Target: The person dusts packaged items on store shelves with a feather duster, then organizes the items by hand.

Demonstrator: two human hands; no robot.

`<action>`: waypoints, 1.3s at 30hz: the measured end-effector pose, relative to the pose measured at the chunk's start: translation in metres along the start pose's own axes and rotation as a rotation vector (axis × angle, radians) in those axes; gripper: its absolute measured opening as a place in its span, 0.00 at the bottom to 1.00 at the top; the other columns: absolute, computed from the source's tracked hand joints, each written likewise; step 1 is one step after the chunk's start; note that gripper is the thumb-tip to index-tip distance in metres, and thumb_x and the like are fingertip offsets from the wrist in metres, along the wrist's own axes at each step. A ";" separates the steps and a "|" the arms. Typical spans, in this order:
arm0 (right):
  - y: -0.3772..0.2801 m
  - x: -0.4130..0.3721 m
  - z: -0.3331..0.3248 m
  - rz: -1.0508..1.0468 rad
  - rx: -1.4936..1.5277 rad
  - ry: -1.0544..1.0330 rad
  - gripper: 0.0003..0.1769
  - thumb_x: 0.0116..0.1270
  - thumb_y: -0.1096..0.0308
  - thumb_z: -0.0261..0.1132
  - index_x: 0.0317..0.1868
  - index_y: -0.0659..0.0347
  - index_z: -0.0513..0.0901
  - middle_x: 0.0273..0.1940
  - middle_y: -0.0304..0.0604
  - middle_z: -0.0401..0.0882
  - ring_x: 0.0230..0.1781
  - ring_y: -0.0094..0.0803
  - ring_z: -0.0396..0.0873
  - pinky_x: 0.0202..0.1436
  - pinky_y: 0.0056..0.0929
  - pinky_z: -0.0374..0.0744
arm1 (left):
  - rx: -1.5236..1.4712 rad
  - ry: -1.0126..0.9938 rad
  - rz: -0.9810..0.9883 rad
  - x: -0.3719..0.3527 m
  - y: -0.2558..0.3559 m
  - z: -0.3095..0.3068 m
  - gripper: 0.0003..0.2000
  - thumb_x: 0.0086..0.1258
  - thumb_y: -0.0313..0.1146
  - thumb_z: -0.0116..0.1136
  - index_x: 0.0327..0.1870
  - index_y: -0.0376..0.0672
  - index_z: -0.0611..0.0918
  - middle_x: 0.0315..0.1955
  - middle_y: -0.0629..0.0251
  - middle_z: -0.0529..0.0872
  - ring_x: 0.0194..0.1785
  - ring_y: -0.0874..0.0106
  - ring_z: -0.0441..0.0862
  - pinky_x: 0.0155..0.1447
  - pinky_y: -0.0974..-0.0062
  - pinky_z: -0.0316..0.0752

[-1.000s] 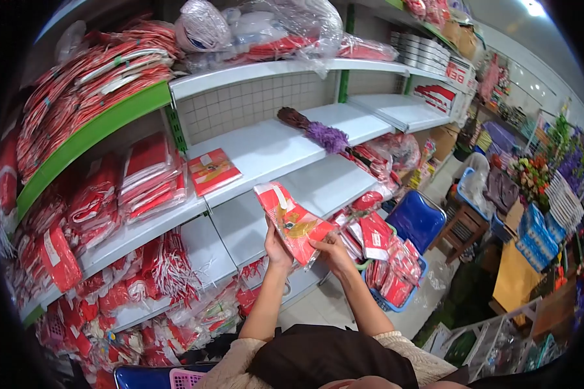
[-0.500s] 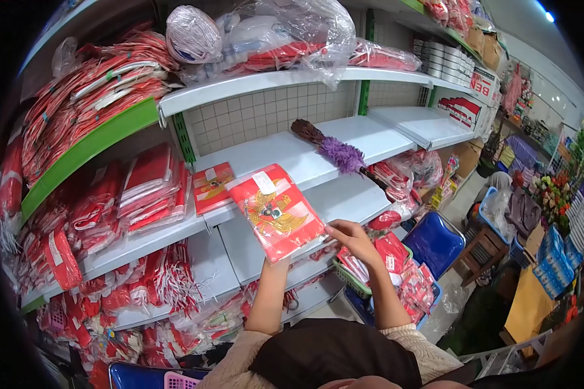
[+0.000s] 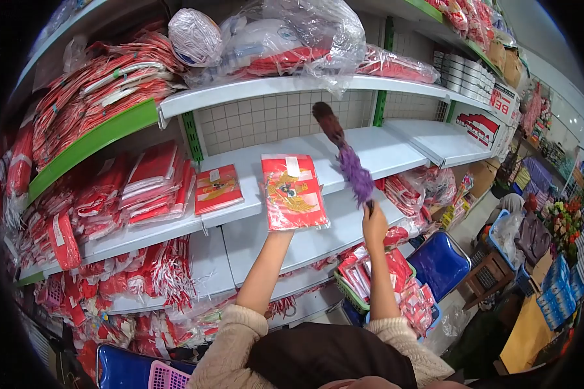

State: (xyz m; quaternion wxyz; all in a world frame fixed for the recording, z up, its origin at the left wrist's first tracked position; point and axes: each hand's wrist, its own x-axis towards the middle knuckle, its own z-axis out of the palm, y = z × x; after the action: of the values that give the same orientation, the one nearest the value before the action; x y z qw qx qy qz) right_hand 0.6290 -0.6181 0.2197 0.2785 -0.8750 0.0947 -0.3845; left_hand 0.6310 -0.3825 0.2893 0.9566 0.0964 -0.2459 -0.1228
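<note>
A red plastic-wrapped packet [image 3: 294,194] with a golden eagle print and a white label rests on my left hand [image 3: 281,235], whose fingers are hidden beneath it. My right hand [image 3: 374,220] is closed round the dark handle of a purple and brown feather duster [image 3: 353,170], which is raised over the middle shelf [image 3: 318,152] with its brown tip pointing up and away. A similar red packet [image 3: 218,188] lies on that shelf to the left, beside a stack of red packets [image 3: 150,185].
Bagged red goods fill the shelves at left [image 3: 104,91] and above. Below my right arm stands a green basket [image 3: 352,293] of red packets, near a blue chair [image 3: 440,259]. A pink basket [image 3: 169,376] is at the bottom left. A person [image 3: 509,204] is partly visible at right.
My right hand has left the packet's edge and taken the duster, lifting it off the shelf. The packet on my left hand has shifted right and turned more upright in view.
</note>
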 end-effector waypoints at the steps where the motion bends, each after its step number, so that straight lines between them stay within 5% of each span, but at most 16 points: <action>1: 0.008 -0.018 0.007 0.041 0.057 0.004 0.15 0.66 0.60 0.57 0.48 0.60 0.75 0.37 0.55 0.80 0.36 0.54 0.78 0.37 0.46 0.74 | 0.037 -0.036 0.048 0.004 -0.002 -0.007 0.42 0.58 0.72 0.38 0.64 0.44 0.65 0.60 0.52 0.68 0.57 0.50 0.71 0.59 0.46 0.67; 5: 0.063 -0.087 0.037 0.055 0.216 -0.253 0.19 0.62 0.65 0.59 0.50 0.68 0.68 0.32 0.64 0.77 0.35 0.60 0.76 0.38 0.49 0.72 | 0.047 0.106 0.091 0.018 0.005 -0.044 0.38 0.62 0.68 0.38 0.64 0.45 0.64 0.60 0.53 0.67 0.59 0.51 0.69 0.60 0.47 0.65; 8: 0.079 -0.119 0.032 0.180 0.306 0.038 0.20 0.58 0.68 0.58 0.49 0.68 0.69 0.32 0.65 0.77 0.36 0.61 0.76 0.40 0.51 0.71 | 0.019 0.036 0.141 0.011 -0.003 -0.026 0.36 0.63 0.66 0.39 0.63 0.46 0.65 0.59 0.54 0.69 0.58 0.52 0.70 0.59 0.49 0.67; 9: 0.084 -0.118 0.027 0.227 0.271 -0.005 0.19 0.57 0.67 0.58 0.47 0.68 0.71 0.31 0.65 0.77 0.35 0.60 0.76 0.39 0.51 0.71 | 0.088 0.184 0.228 0.015 -0.007 -0.027 0.35 0.62 0.67 0.39 0.59 0.46 0.69 0.53 0.59 0.75 0.51 0.57 0.75 0.53 0.53 0.73; 11: 0.089 -0.119 0.021 0.331 0.211 -0.103 0.16 0.56 0.67 0.59 0.43 0.67 0.75 0.29 0.63 0.77 0.32 0.60 0.76 0.38 0.50 0.71 | 0.081 0.172 0.216 0.017 -0.008 -0.027 0.33 0.63 0.66 0.39 0.58 0.47 0.70 0.51 0.60 0.75 0.51 0.58 0.75 0.53 0.55 0.73; 17: 0.093 -0.103 -0.006 -0.074 0.055 -0.085 0.13 0.54 0.61 0.62 0.32 0.63 0.78 0.21 0.58 0.76 0.23 0.55 0.76 0.27 0.47 0.72 | 0.092 0.114 0.227 0.010 -0.012 -0.032 0.29 0.67 0.61 0.38 0.57 0.48 0.70 0.54 0.63 0.73 0.58 0.65 0.69 0.62 0.61 0.65; 19: 0.086 -0.091 -0.020 -0.245 -0.134 -0.140 0.12 0.52 0.61 0.63 0.27 0.62 0.76 0.19 0.57 0.76 0.22 0.53 0.78 0.26 0.47 0.73 | 0.075 0.124 0.215 0.012 -0.006 -0.045 0.33 0.64 0.64 0.38 0.60 0.47 0.68 0.57 0.59 0.71 0.58 0.59 0.68 0.62 0.54 0.64; 25: 0.096 -0.099 -0.015 0.108 -0.100 -0.171 0.12 0.53 0.64 0.61 0.30 0.66 0.79 0.22 0.60 0.76 0.25 0.58 0.76 0.30 0.50 0.73 | 0.042 0.077 0.042 -0.002 -0.011 -0.016 0.37 0.60 0.67 0.42 0.61 0.47 0.67 0.57 0.57 0.72 0.56 0.52 0.72 0.55 0.35 0.64; 31: 0.103 -0.096 -0.034 -0.121 -0.052 -0.253 0.16 0.55 0.58 0.61 0.24 0.65 0.79 0.23 0.61 0.76 0.25 0.58 0.76 0.29 0.51 0.71 | 0.078 0.163 0.212 -0.004 -0.025 -0.065 0.32 0.64 0.62 0.42 0.61 0.47 0.68 0.57 0.59 0.72 0.56 0.58 0.71 0.61 0.52 0.65; 39: 0.114 -0.110 -0.035 0.103 -0.162 -0.158 0.11 0.53 0.66 0.61 0.32 0.67 0.79 0.22 0.59 0.76 0.24 0.56 0.76 0.27 0.49 0.72 | 0.124 0.204 0.155 -0.033 -0.034 -0.029 0.31 0.65 0.61 0.43 0.59 0.46 0.69 0.56 0.60 0.73 0.55 0.60 0.72 0.60 0.56 0.66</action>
State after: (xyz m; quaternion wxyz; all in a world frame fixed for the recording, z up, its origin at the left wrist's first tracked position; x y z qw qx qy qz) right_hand 0.5338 -0.6852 0.1067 0.2329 -0.9162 0.1481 -0.2905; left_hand 0.6107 -0.4022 0.2417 0.9755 0.1479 -0.1612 -0.0226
